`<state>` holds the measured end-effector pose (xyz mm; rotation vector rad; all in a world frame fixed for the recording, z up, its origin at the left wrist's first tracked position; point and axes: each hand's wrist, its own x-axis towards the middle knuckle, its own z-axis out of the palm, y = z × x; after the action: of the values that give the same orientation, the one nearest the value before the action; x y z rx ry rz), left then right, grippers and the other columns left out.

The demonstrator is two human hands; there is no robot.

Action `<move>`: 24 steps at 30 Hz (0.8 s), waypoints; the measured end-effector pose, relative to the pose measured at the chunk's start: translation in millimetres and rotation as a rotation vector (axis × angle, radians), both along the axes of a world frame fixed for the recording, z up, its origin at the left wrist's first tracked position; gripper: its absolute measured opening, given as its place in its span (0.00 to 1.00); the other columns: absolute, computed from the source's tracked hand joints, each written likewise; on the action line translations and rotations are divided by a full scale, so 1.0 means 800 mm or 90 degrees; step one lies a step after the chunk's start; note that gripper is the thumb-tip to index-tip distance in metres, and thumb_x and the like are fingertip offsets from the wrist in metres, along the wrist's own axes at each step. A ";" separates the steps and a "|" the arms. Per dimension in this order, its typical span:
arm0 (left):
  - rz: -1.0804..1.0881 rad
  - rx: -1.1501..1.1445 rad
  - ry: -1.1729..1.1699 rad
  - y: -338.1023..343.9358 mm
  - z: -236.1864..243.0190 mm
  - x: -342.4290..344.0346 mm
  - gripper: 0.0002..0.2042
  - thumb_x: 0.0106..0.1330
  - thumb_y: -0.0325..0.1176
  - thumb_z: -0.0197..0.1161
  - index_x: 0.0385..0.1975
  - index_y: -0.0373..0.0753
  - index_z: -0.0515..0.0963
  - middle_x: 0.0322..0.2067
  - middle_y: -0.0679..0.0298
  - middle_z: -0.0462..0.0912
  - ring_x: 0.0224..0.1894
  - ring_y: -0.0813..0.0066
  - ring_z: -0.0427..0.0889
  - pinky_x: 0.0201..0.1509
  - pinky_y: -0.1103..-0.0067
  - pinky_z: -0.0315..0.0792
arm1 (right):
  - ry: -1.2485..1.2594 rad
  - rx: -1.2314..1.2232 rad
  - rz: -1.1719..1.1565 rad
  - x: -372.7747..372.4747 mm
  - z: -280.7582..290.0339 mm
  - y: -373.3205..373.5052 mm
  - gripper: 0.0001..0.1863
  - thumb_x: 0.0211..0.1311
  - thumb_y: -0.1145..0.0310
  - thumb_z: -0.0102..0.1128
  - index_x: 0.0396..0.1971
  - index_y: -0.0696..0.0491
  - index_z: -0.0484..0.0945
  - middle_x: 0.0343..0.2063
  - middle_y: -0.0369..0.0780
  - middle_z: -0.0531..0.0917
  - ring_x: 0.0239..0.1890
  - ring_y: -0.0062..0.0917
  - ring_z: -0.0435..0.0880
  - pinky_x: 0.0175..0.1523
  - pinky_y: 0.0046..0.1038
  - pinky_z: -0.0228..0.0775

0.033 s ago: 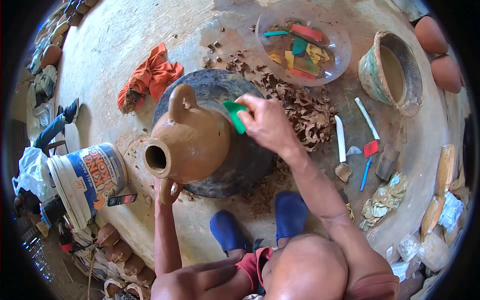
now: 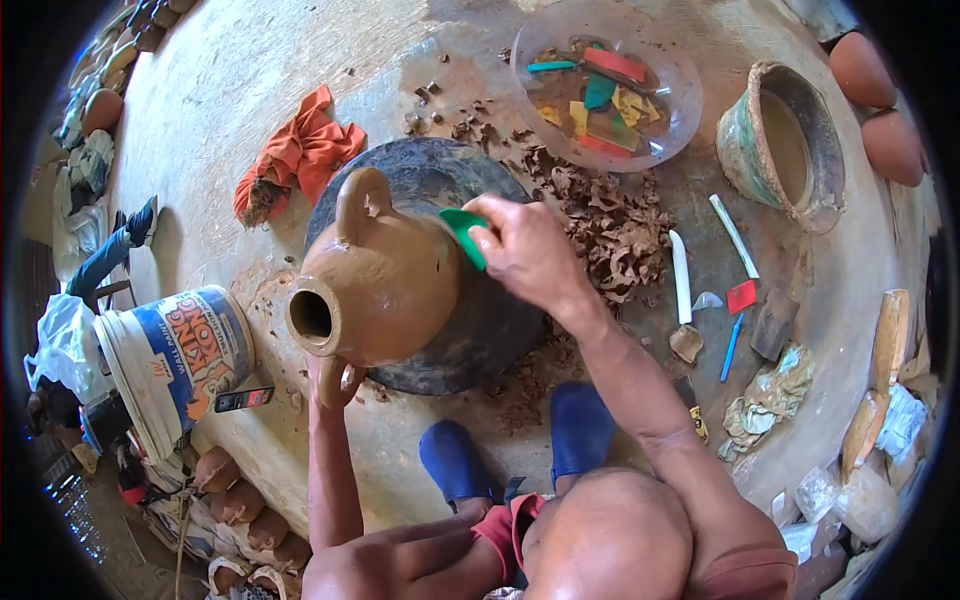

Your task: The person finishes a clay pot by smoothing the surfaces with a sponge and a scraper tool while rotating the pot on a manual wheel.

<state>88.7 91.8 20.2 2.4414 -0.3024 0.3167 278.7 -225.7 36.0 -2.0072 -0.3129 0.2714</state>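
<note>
At the far left a bucket stands on the floor, with a small dark phone-like thing lying just beside it. An orange rag lies farther off, near the far-left rim of the dark wheel. On the wheel sits a brown clay jug, tipped so its mouth faces left, one handle up at its far side. The left hand is under the jug's near side, fingers closed around the lower handle. The right hand rests on the jug's right flank, fingers pinching a green scraper flat against the clay. Clay shavings are heaped just right of the wheel. Beyond them is a clear bowl holding coloured scrapers. Right of the shavings lie white sticks, a red scraper and a blue-handled tool. Farther right stands a worn pot. Near the person, two blue shoes sit just below the wheel.
</note>
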 end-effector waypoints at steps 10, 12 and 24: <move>0.026 0.105 0.040 0.020 -0.011 -0.020 0.13 0.70 0.34 0.71 0.51 0.38 0.85 0.47 0.52 0.89 0.51 0.52 0.88 0.57 0.63 0.80 | -0.110 0.110 0.022 -0.047 0.088 0.010 0.11 0.66 0.79 0.64 0.47 0.59 0.85 0.33 0.50 0.87 0.33 0.39 0.89 0.36 0.34 0.79; 0.007 0.110 0.023 0.018 -0.005 -0.016 0.12 0.69 0.33 0.72 0.49 0.37 0.85 0.47 0.51 0.89 0.51 0.51 0.88 0.57 0.63 0.80 | -0.170 0.125 -0.020 -0.039 0.083 0.009 0.11 0.67 0.78 0.64 0.47 0.60 0.85 0.33 0.50 0.87 0.32 0.38 0.90 0.36 0.34 0.79; 0.284 -0.095 0.264 -0.022 0.008 -0.004 0.20 0.57 0.28 0.73 0.51 0.41 0.80 0.46 0.62 0.85 0.48 0.65 0.86 0.53 0.66 0.81 | -0.232 0.140 0.053 -0.042 0.097 0.019 0.17 0.60 0.85 0.65 0.47 0.53 0.87 0.33 0.45 0.86 0.31 0.39 0.86 0.37 0.35 0.79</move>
<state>85.1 74.4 26.7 2.3342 0.4349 0.0125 245.2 -210.7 113.2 -1.8213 -0.6295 -0.0798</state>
